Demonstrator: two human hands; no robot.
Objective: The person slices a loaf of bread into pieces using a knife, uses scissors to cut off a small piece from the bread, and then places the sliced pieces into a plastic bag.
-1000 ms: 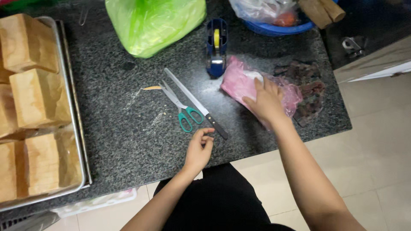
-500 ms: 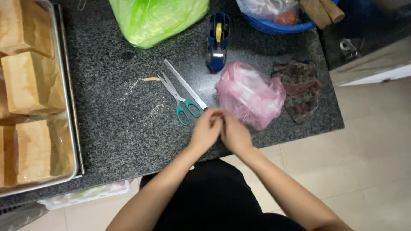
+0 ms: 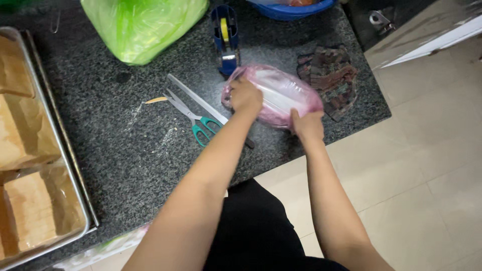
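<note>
A pink plastic bag (image 3: 286,90) with something pale inside lies on the dark granite counter (image 3: 125,145). My left hand (image 3: 246,95) grips its left end and my right hand (image 3: 307,125) holds its near right edge. Just left of the bag lie green-handled scissors (image 3: 193,118) and a long knife (image 3: 198,100), crossed over each other. A blue tape dispenser (image 3: 226,37) stands right behind the bag.
A metal tray (image 3: 75,175) with brown paper-wrapped loaves (image 3: 25,135) fills the left side. A green plastic bag (image 3: 143,25) sits at the back, a blue bowl (image 3: 296,7) beyond it. A dark patterned cloth (image 3: 334,78) lies at the counter's right end, by the tiled floor.
Half a second ago both hands were together at the counter's front edge. Now they have reached forward and taken hold of the pink bag from both sides.
</note>
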